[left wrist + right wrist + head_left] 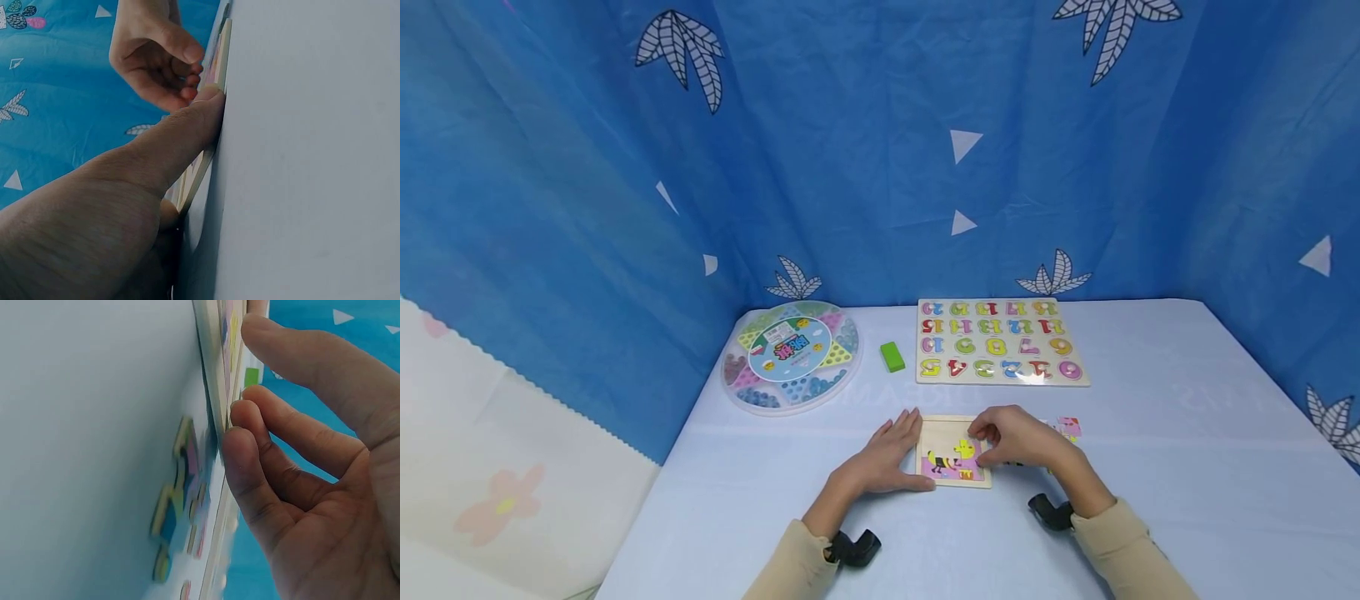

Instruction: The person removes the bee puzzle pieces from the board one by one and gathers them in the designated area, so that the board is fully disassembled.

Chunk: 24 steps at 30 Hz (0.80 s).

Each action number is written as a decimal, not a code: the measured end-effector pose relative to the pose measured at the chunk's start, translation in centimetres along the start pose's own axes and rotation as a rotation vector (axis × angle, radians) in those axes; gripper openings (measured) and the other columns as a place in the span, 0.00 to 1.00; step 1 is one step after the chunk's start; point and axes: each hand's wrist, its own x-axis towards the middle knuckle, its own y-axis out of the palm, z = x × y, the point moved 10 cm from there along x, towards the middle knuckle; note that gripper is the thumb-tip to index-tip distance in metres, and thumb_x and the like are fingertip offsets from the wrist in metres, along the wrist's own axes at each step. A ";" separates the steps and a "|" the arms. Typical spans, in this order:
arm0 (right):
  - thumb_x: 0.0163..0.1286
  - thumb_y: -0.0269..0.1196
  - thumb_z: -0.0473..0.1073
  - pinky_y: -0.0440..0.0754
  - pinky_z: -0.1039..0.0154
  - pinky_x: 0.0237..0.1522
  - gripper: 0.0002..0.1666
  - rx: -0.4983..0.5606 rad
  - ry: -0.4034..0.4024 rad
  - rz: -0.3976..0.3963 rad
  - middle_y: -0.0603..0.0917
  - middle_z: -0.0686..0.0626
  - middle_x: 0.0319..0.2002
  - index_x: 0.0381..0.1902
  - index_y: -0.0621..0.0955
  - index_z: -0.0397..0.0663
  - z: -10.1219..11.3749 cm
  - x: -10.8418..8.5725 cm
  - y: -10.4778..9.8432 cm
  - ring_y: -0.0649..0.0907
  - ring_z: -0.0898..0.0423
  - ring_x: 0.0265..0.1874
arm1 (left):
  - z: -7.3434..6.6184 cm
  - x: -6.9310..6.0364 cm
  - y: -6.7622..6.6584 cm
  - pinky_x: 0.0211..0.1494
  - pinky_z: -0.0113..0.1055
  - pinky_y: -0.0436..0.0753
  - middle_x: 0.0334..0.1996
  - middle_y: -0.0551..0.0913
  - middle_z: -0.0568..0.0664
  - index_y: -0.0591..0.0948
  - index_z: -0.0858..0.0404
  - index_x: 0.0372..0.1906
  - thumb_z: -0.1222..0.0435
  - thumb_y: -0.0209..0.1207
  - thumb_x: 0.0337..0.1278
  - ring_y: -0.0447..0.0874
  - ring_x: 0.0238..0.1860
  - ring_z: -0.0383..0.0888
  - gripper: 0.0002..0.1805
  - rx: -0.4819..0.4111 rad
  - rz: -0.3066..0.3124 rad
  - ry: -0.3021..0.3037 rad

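A small square wooden jigsaw tray [953, 419] lies flat on the table, with pieces of a pink, yellow and black picture in its lower part. My left hand [883, 460] rests along its left side, fingers straight, thumb at the lower left corner. In the left wrist view the thumb [187, 134] presses on the tray's edge. Over the right side is my right hand [1018, 435], fingers bent and touching the tray. No piece shows between its thumb and fingertips in the right wrist view. Loose jigsaw pieces [165, 519] lie beside the tray, partly under this hand.
Behind the tray lies a wooden number board [1003, 342] with colourful numerals. A green block [892, 357] sits to its left, near a round game box [792, 358] of coloured beads or marbles. Blue curtain [865, 167] hangs along the table's back edge.
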 end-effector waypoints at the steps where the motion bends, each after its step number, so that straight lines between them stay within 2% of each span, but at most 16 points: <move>1: 0.46 0.79 0.42 0.77 0.67 0.33 0.22 0.002 0.008 0.002 0.79 0.54 0.30 0.41 0.85 0.48 0.0 0.1 0.1 0.75 0.57 0.31 | 0.0 0.0 0.0 0.81 0.47 0.44 0.80 0.43 0.48 0.47 0.61 0.78 0.38 0.63 0.52 0.37 0.80 0.44 0.58 -0.001 0.000 0.000; 17: 0.48 0.78 0.40 0.75 0.65 0.34 0.18 -0.030 0.051 0.029 0.78 0.53 0.30 0.38 0.85 0.50 0.5 0.8 0.8 0.74 0.57 0.32 | 0.1 0.1 0.0 0.82 0.46 0.43 0.80 0.42 0.47 0.47 0.60 0.78 0.38 0.63 0.51 0.36 0.80 0.43 0.58 -0.001 0.010 -0.022; 24: 0.49 0.77 0.40 0.75 0.66 0.34 0.15 -0.055 0.046 0.036 0.78 0.54 0.29 0.36 0.85 0.51 0.7 0.8 0.9 0.74 0.57 0.31 | 0.2 0.2 0.0 0.82 0.46 0.43 0.80 0.42 0.46 0.47 0.60 0.78 0.38 0.63 0.51 0.36 0.80 0.43 0.58 -0.005 0.002 -0.013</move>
